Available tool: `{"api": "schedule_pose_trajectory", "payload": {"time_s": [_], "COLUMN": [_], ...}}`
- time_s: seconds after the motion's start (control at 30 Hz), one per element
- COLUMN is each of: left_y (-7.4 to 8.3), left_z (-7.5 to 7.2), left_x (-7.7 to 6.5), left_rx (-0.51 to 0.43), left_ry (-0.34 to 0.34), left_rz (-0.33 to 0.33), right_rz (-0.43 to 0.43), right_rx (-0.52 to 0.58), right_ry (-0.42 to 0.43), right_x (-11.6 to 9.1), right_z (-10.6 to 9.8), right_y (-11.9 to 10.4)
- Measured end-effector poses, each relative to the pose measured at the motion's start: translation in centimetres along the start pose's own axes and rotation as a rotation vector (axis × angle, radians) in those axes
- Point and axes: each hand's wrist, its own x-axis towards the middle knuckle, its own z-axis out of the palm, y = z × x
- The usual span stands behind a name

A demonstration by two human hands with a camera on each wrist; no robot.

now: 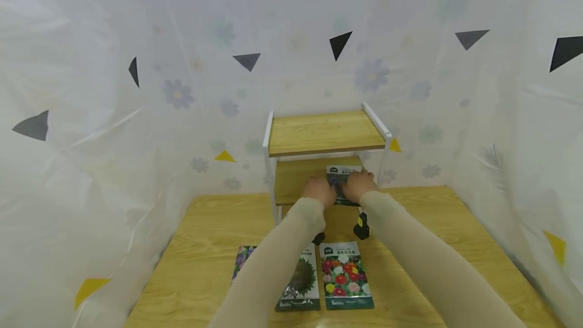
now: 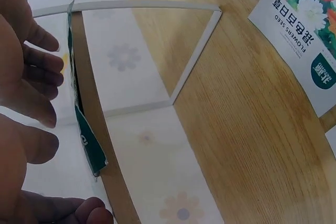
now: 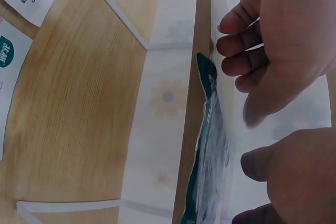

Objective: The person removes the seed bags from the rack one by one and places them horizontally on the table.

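Observation:
A seed packet (image 1: 344, 169) with a white top and green foot lies on the middle shelf of a small rack. My left hand (image 1: 320, 191) is at its left side, and my right hand (image 1: 360, 185) is over its right side. Seen edge-on in the left wrist view, the packet (image 2: 94, 148) sits at the shelf's front edge. There, fingers of the right hand (image 2: 21, 72) and left hand (image 2: 16, 177) bend loosely above it without gripping. The right wrist view shows the same packet (image 3: 210, 129) below the loosely bent left hand (image 3: 294, 35) and right hand (image 3: 299, 171).
On the wooden table (image 1: 200, 247) lie a zinnia packet (image 1: 346, 277), a packet with a green sunflower head (image 1: 302, 277) and a purple-flower packet (image 1: 243, 257), partly behind the left sleeve. The rack's top shelf (image 1: 325, 130) overhangs the middle shelf. Small black devices (image 1: 362, 227) show below the wrists.

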Motion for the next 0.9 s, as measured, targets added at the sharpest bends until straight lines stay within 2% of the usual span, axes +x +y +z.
{"api": "schedule_pose_trajectory", "payload": {"time_s": [0.07, 0.17, 0.3, 0.47, 0.6, 0.9], "left_y": [0.3, 0.6, 0.7, 1.0, 1.2, 1.4], "left_z": [0.1, 0.3, 0.5, 0.6, 0.9, 1.3], "left_x": [0.2, 0.3, 0.4, 0.4, 0.5, 0.8], "left_rx": [0.045, 0.094, 0.118, 0.151, 0.178, 0.211], "left_ry": [-0.013, -0.027, -0.015, 0.012, 0.005, -0.015], "left_rz": [-0.016, -0.045, -0.062, -0.076, -0.081, -0.069], "right_rz": [0.025, 0.1, 0.177, 0.173, 0.173, 0.192], "right_rx": [-0.005, 0.047, 0.109, 0.063, 0.023, 0.033], "right_ry": [-0.012, -0.042, -0.062, -0.062, -0.06, -0.025], "right_x": [0.1, 0.2, 0.2, 0.2, 0.5, 0.8], "right_z": [0.0, 0.0, -0.1, -0.1, 0.2, 0.9], "right_y": [0.0, -0.1, -0.3, -0.3, 0.1, 0.7]}}
